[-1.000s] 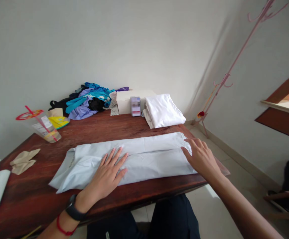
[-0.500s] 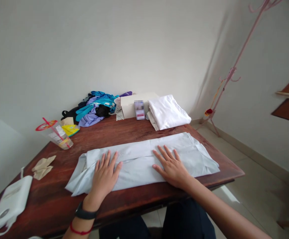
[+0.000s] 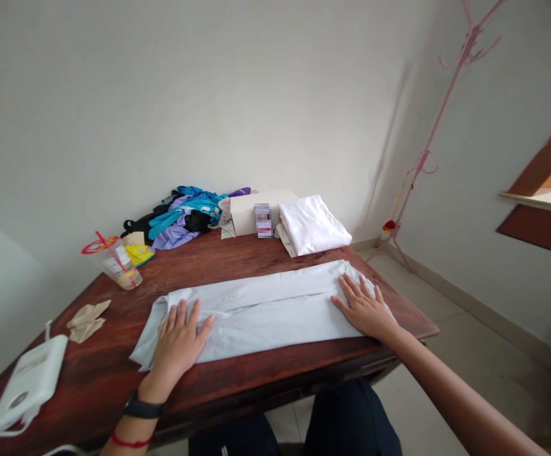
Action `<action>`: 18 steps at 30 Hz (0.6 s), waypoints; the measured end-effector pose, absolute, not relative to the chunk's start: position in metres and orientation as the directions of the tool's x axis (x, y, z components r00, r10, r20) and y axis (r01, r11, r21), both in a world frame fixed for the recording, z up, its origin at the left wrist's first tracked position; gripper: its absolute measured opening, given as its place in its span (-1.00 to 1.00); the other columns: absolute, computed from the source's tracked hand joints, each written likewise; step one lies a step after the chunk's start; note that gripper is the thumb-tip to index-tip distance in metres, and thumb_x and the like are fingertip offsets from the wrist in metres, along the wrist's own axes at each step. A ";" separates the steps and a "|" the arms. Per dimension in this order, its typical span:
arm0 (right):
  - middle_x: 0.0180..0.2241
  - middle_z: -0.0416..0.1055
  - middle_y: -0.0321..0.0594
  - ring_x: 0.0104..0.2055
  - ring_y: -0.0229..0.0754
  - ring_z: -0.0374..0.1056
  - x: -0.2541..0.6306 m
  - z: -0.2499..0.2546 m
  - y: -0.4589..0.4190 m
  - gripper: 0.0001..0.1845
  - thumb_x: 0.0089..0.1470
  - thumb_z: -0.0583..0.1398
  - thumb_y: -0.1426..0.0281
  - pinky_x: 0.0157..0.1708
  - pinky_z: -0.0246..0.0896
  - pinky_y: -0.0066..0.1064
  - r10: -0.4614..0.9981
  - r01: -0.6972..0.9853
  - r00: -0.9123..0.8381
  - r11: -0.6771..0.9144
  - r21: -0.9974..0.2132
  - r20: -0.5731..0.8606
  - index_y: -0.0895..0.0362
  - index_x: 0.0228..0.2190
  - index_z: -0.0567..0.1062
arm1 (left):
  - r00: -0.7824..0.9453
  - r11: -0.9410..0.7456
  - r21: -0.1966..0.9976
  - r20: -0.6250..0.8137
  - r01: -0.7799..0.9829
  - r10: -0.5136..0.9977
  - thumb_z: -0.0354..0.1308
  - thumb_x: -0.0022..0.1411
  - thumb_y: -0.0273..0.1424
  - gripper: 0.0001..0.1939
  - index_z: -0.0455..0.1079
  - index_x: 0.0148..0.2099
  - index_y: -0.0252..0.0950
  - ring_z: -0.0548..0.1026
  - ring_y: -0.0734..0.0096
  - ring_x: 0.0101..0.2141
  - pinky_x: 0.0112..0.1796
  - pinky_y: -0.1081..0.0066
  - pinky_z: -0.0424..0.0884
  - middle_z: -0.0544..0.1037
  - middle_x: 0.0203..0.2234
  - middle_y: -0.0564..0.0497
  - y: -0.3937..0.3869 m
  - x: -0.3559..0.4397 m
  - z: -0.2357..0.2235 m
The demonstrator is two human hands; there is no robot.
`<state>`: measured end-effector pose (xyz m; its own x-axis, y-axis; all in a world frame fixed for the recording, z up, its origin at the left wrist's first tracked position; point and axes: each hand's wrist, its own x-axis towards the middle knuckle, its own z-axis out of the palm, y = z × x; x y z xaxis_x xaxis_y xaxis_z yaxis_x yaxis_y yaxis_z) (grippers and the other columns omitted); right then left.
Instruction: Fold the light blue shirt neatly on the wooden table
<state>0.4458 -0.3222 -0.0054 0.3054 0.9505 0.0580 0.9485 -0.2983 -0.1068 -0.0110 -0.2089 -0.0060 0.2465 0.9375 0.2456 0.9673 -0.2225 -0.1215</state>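
A pale blue garment (image 3: 266,307) lies folded into a long strip across the front of a dark wooden table (image 3: 237,250). My left hand (image 3: 179,335) rests flat on the strip's left end, fingers spread, a black watch and red band at the wrist. Flat on the right end, near the table's right edge, lies my right hand (image 3: 363,307), its fingers also apart. Neither hand holds anything.
At the back stand a folded white cloth (image 3: 312,225), a white box (image 3: 249,209) and a heap of blue, purple and black clothes (image 3: 180,218). A plastic cup with red straw (image 3: 114,259), a beige paper scrap (image 3: 88,320) and a white device (image 3: 28,383) sit left. A pink coat stand (image 3: 439,120) stands right.
Both hands have slid apart over the garment: the left toward its left end, the right from the middle out to its right end. The view has shifted slightly.
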 end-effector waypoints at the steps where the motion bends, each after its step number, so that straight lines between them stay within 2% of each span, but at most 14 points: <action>1: 0.50 -0.19 -0.13 0.52 0.28 -0.36 0.438 0.000 -0.320 -0.20 0.38 -0.11 -0.05 0.41 -0.35 0.29 0.949 0.949 0.305 -0.296 -0.109 0.081 0.12 0.44 0.07 | 0.226 -0.202 -0.125 0.226 0.971 0.948 -0.06 0.43 0.03 -0.24 0.23 0.44 -0.40 0.18 -0.37 0.35 0.23 -0.20 0.20 0.23 0.37 -0.42 -0.208 -0.009 -0.001; 3: 0.51 -0.25 -0.13 0.52 0.29 -0.42 0.414 0.016 -0.311 -0.19 0.38 -0.13 -0.06 0.41 -0.40 0.29 0.957 0.965 0.245 -0.226 -0.135 0.155 0.14 0.44 0.06 | 0.220 -0.197 -0.128 0.202 0.972 0.954 -0.08 0.44 0.01 -0.26 0.26 0.42 -0.42 0.18 -0.41 0.34 0.22 -0.25 0.19 0.20 0.38 -0.42 -0.205 0.004 0.014; 5: 0.50 -0.26 -0.14 0.53 0.26 -0.43 0.380 0.036 -0.297 -0.18 0.38 -0.16 -0.08 0.41 -0.37 0.27 0.970 0.979 0.112 -0.071 -0.189 0.216 0.13 0.45 0.03 | 0.310 -0.291 -0.114 0.204 0.950 0.929 -0.16 0.50 -0.04 -0.30 0.25 0.43 -0.42 0.14 -0.39 0.36 0.24 -0.27 0.15 0.15 0.40 -0.37 -0.201 0.028 0.033; 7: 0.50 -0.20 -0.15 0.53 0.23 -0.35 0.342 0.052 -0.280 -0.19 0.40 -0.18 -0.07 0.42 -0.32 0.20 0.973 0.965 -0.038 0.095 -0.245 0.229 0.14 0.44 0.06 | 0.478 -0.475 -0.075 0.234 0.877 0.847 -0.25 0.54 -0.10 -0.33 0.14 0.48 -0.40 0.02 -0.26 0.41 0.30 -0.22 0.06 0.11 0.43 -0.26 -0.197 0.059 0.050; 10: 0.49 -0.14 -0.10 0.52 0.23 -0.27 0.296 0.055 -0.258 -0.27 0.43 -0.16 0.05 0.42 -0.25 0.16 0.961 0.925 -0.194 0.246 -0.290 0.196 0.17 0.43 0.09 | 0.649 -0.664 0.011 0.202 0.748 0.734 -0.31 0.57 -0.24 -0.40 0.03 0.52 -0.33 0.03 -0.01 0.43 0.31 -0.09 0.13 0.07 0.45 -0.19 -0.193 0.099 0.056; 13: 0.48 -0.10 -0.03 0.51 0.26 -0.24 0.280 0.035 -0.247 -0.32 0.43 -0.12 0.14 0.40 -0.20 0.19 0.968 0.919 -0.205 0.242 -0.310 0.146 0.20 0.42 0.12 | 0.636 -0.642 0.017 0.123 0.766 0.762 -0.24 0.55 -0.32 -0.42 0.07 0.50 -0.38 0.06 -0.06 0.42 0.30 -0.12 0.15 0.08 0.44 -0.25 -0.193 0.110 0.041; 18: 0.47 -0.07 -0.03 0.51 0.25 -0.25 0.313 0.006 -0.252 -0.23 0.40 -0.11 -0.03 0.40 -0.25 0.17 0.984 0.939 -0.122 0.157 -0.305 0.131 0.17 0.41 0.14 | 0.583 -0.585 -0.019 0.125 0.811 0.803 -0.21 0.56 -0.25 -0.43 0.04 0.52 -0.19 0.04 -0.09 0.42 0.29 -0.18 0.12 0.04 0.47 -0.15 -0.197 0.087 0.016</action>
<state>0.3130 -0.2517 0.0065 -0.1217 0.9838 0.1314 0.9393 0.1570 -0.3051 0.0865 -0.1967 0.0158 0.5828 0.8029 0.1251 0.8106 -0.5853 -0.0193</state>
